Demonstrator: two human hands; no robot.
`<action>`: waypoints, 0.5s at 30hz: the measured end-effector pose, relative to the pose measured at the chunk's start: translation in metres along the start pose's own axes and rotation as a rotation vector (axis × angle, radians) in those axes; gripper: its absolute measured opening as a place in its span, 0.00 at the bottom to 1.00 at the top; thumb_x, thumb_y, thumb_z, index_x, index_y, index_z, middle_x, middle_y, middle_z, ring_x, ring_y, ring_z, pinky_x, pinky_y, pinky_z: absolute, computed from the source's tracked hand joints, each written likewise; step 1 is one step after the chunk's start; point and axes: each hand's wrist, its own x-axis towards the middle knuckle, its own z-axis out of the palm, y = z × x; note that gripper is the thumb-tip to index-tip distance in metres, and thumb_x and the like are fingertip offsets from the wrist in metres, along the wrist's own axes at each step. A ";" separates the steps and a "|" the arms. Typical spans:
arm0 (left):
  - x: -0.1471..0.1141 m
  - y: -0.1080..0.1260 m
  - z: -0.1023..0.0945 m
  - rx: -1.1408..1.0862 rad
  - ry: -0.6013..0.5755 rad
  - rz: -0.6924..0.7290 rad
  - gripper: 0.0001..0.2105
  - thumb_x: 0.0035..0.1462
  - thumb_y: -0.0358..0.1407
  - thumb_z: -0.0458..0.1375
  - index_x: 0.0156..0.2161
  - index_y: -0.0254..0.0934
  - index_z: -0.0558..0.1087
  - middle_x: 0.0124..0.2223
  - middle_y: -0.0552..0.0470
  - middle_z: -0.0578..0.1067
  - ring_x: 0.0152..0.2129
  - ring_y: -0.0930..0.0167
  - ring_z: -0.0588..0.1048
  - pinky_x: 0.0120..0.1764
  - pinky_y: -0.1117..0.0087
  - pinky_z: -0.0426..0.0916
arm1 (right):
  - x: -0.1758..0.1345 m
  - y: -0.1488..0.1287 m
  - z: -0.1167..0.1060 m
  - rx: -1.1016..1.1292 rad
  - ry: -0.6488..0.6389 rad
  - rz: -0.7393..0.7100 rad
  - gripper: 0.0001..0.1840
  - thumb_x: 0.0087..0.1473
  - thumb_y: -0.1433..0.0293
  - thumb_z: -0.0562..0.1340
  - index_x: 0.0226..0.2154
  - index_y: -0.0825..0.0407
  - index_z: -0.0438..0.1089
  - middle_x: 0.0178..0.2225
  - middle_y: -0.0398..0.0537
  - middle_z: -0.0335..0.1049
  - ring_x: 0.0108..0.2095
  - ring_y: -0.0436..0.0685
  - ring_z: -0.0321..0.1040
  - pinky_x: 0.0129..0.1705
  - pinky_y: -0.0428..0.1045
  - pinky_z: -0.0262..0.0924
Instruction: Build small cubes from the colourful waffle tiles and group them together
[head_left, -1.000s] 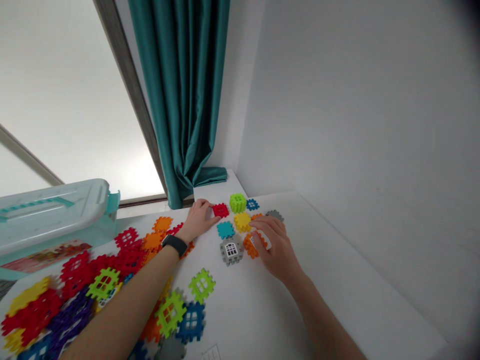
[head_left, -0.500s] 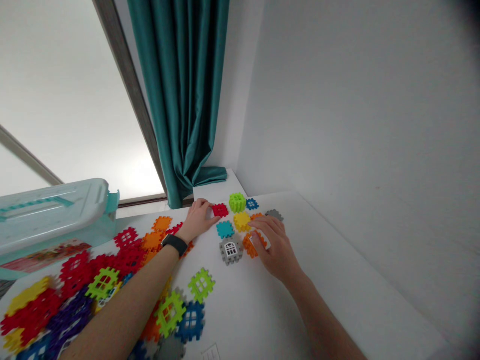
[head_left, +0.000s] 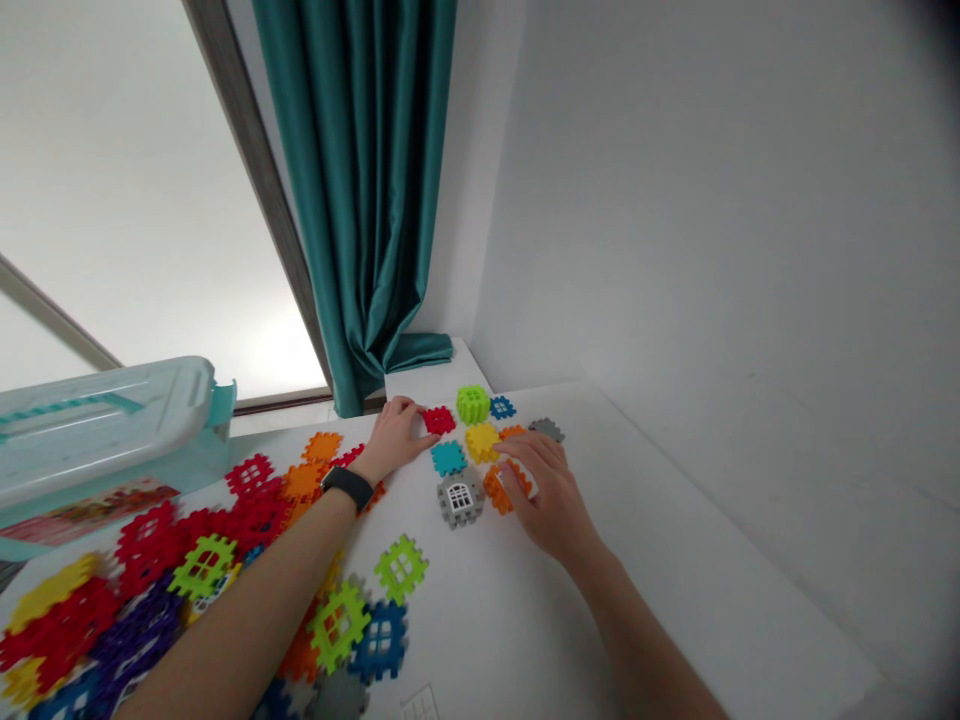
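Note:
My left hand (head_left: 396, 436), a dark band on its wrist, rests on the white table with thumb and fingers apart at the left edge of a red notched tile (head_left: 439, 420). Over an orange block (head_left: 498, 488) with a white insert hovers my right hand (head_left: 541, 487), its thumb partly covering it and its index finger reaching to a yellow tile (head_left: 481, 442); whether it touches either I cannot tell. A light-blue tile (head_left: 448, 458) and a grey block with a white window (head_left: 460, 499) lie between the hands. Behind them are a lime-green block (head_left: 473, 404) and a small blue window tile (head_left: 502, 407).
A heap of mixed notched tiles (head_left: 247, 518) spreads across the table's left side. Behind it stands a lidded clear box (head_left: 112, 430). A grey tile (head_left: 547, 430) lies beyond my right hand. A teal curtain (head_left: 360, 200) hangs at the back, with a wall (head_left: 712, 250) at right.
The view has shifted very slightly. Both hands and the tiles keep their places.

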 end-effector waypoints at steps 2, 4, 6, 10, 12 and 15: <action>0.002 0.002 -0.005 -0.003 -0.024 0.009 0.22 0.53 0.44 0.67 0.50 0.35 0.73 0.49 0.43 0.70 0.50 0.59 0.70 0.56 0.56 0.65 | 0.000 -0.001 0.000 -0.004 0.004 0.003 0.11 0.62 0.74 0.56 0.44 0.50 0.71 0.43 0.52 0.76 0.48 0.61 0.68 0.54 0.60 0.60; 0.002 0.004 -0.012 -0.001 -0.047 0.016 0.22 0.55 0.45 0.66 0.51 0.36 0.72 0.50 0.43 0.71 0.49 0.60 0.70 0.56 0.57 0.66 | 0.000 -0.003 0.001 -0.002 0.006 0.006 0.10 0.62 0.74 0.56 0.43 0.50 0.71 0.42 0.52 0.76 0.47 0.61 0.69 0.54 0.59 0.60; 0.001 0.007 -0.021 0.010 -0.063 0.015 0.20 0.58 0.45 0.64 0.52 0.37 0.72 0.51 0.43 0.71 0.50 0.60 0.71 0.54 0.56 0.67 | 0.000 -0.005 0.002 0.003 0.008 0.005 0.10 0.62 0.74 0.56 0.43 0.50 0.71 0.42 0.52 0.76 0.47 0.61 0.69 0.54 0.59 0.60; -0.008 0.016 -0.042 0.049 -0.097 0.016 0.14 0.63 0.43 0.58 0.50 0.39 0.73 0.52 0.44 0.73 0.51 0.57 0.71 0.52 0.53 0.66 | -0.001 -0.009 0.004 0.018 -0.010 -0.012 0.10 0.62 0.74 0.56 0.43 0.50 0.71 0.41 0.51 0.76 0.46 0.61 0.69 0.54 0.60 0.60; -0.017 0.021 -0.052 0.064 -0.120 0.031 0.12 0.63 0.42 0.57 0.49 0.40 0.74 0.51 0.45 0.74 0.52 0.57 0.71 0.53 0.53 0.66 | -0.001 -0.012 0.007 0.026 -0.023 -0.028 0.10 0.62 0.74 0.56 0.44 0.50 0.71 0.41 0.51 0.76 0.46 0.61 0.69 0.54 0.60 0.60; -0.032 0.025 -0.067 0.083 -0.152 0.055 0.10 0.63 0.40 0.57 0.47 0.41 0.75 0.50 0.47 0.75 0.51 0.59 0.72 0.54 0.55 0.64 | -0.002 -0.017 0.012 0.041 -0.035 -0.061 0.10 0.62 0.74 0.56 0.44 0.50 0.71 0.41 0.51 0.76 0.45 0.61 0.69 0.54 0.61 0.60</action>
